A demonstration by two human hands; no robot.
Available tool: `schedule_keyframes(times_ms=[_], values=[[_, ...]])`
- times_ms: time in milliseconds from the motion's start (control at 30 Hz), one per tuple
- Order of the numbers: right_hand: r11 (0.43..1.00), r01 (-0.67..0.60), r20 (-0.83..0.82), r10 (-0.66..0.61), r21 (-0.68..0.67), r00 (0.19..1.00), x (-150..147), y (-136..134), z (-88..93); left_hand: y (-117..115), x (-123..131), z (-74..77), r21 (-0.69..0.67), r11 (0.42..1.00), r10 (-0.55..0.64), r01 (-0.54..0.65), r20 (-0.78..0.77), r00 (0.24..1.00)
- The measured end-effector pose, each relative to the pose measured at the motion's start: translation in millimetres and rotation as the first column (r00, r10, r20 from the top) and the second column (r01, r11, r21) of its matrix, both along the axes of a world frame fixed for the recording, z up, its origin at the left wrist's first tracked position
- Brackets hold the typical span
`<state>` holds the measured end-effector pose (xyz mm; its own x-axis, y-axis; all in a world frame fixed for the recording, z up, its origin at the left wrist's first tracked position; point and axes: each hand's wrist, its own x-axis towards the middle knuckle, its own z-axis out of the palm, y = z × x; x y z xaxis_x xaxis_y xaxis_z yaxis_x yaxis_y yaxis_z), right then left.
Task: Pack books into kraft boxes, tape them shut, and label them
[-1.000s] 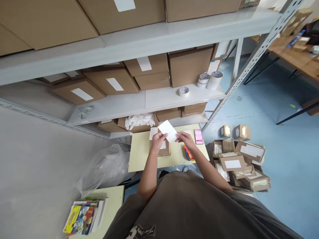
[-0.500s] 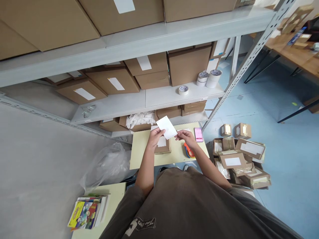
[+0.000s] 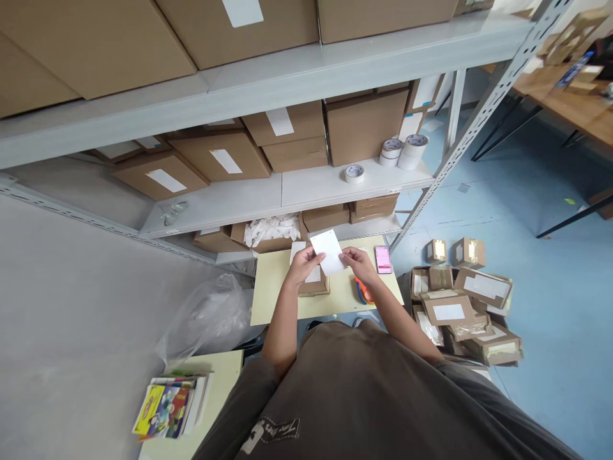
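A white paper slip (image 3: pixel 328 250) is held above the pale yellow table (image 3: pixel 275 300). My left hand (image 3: pixel 302 265) grips its left edge with the thumb on top. On the opposite edge, my right hand (image 3: pixel 358 263) pinches the same slip. Beneath the slip lies a cardboard box (image 3: pixel 313 285) with a white label, partly covered by the slip and my left hand. Beside my right hand are an orange and blue tape dispenser (image 3: pixel 364 291) and a phone with a lit pink screen (image 3: pixel 383 259).
Metal shelving (image 3: pixel 287 80) with cardboard boxes rises in front. White tape rolls (image 3: pixel 354 174) stand on its middle shelf. A pile of taped parcels (image 3: pixel 447 310) sits on the floor at right. Left are a clear plastic bag (image 3: pixel 215 313) and a stack of books (image 3: pixel 167 409).
The slip has turned more upright and shifted slightly right and down. My right hand has moved from its lower corner to a firmer hold on its right edge.
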<state>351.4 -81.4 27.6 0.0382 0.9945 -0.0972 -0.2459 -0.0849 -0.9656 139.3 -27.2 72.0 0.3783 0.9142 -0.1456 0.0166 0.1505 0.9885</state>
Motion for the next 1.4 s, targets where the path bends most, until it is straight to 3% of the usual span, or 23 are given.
schedule_keyframes(times_ms=[200,500,633,700,867,933,1133,1233,1300,1400], values=[[1.000,-0.025,0.009,0.025,-0.006,1.000,6.3,-3.2,0.7,3.3,-3.5,5.9,0.026,0.976,0.217,-0.218,0.047,0.975],[0.999,-0.053,0.046,0.052,0.000,0.998,18.7,-5.5,5.9,0.7,-13.7,8.3,-0.022,0.984,0.176,-0.176,-0.012,0.984],[0.999,-0.038,0.028,0.039,-0.017,0.999,18.6,-7.2,8.8,-0.9,-8.9,4.4,-0.024,0.973,0.229,-0.228,0.024,0.973],[1.000,-0.013,0.007,0.013,-0.028,1.000,16.5,-7.9,9.1,-2.4,-5.7,3.1,-0.064,0.979,0.197,-0.195,0.029,0.980],[0.998,0.050,-0.022,-0.051,-0.047,0.998,10.9,-8.6,9.0,-8.9,-0.3,0.1,-0.146,0.989,-0.039,0.035,-0.028,0.999],[0.996,0.067,-0.027,-0.069,-0.062,0.997,9.3,-9.4,10.0,-11.3,1.9,-2.8,-0.146,0.988,-0.053,0.049,-0.026,0.998],[0.995,0.018,-0.069,-0.024,-0.093,0.997,1.6,-16.9,14.2,-15.8,12.3,-15.7,-0.181,0.973,0.157,-0.143,0.065,0.985],[0.999,-0.023,-0.020,0.022,-0.049,1.000,1.3,-19.8,13.5,-16.0,11.3,-18.1,-0.204,0.964,0.188,-0.169,0.079,0.979],[0.999,-0.040,0.058,0.041,-0.005,0.998,6.8,-19.9,13.4,-15.0,5.1,-15.0,-0.134,0.961,0.246,-0.240,0.033,0.969],[0.985,-0.166,0.281,0.147,0.043,0.948,21.2,-18.2,17.3,-12.5,-7.1,-3.7,0.119,0.923,0.372,-0.365,-0.047,0.927]])
